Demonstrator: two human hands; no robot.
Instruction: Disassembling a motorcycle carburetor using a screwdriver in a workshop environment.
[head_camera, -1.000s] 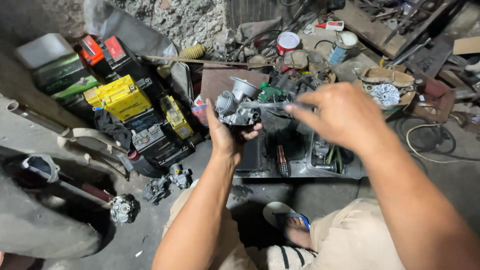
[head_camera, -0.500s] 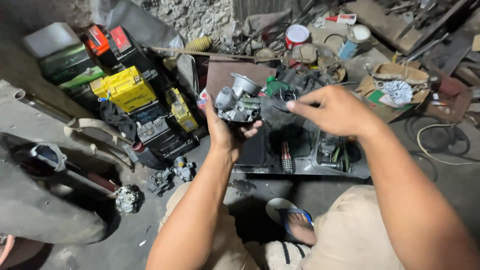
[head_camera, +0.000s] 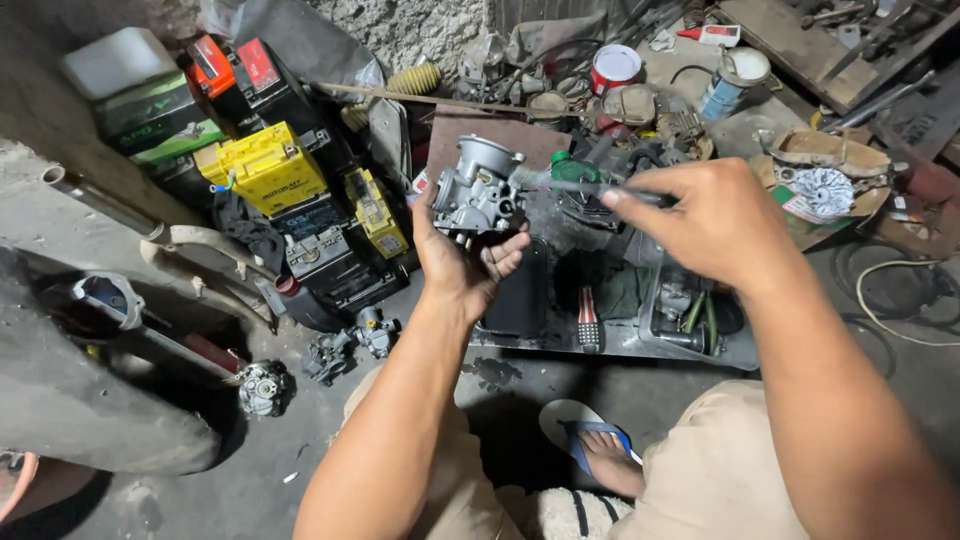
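My left hand (head_camera: 462, 262) is raised palm up, gripping a grey metal carburettor (head_camera: 478, 190) from below. My right hand (head_camera: 705, 218) is closed around a thin dark tool (head_camera: 560, 182) whose blurred tip points left and meets the carburettor's side. Both hands hover above a dark metal tray (head_camera: 610, 340) on the floor.
Yellow, black and red batteries (head_camera: 265, 165) are stacked at left. Small carburettor parts (head_camera: 350, 345) lie on the concrete. A red can (head_camera: 615, 68), a blue spray can (head_camera: 725, 80), a bent pipe (head_camera: 200, 250) and scrap parts crowd the back. My sandalled foot (head_camera: 590, 445) rests below.
My right hand has shifted left and brought the thin tool up to the carburettor. The left hand keeps holding the carburettor in about the same place.
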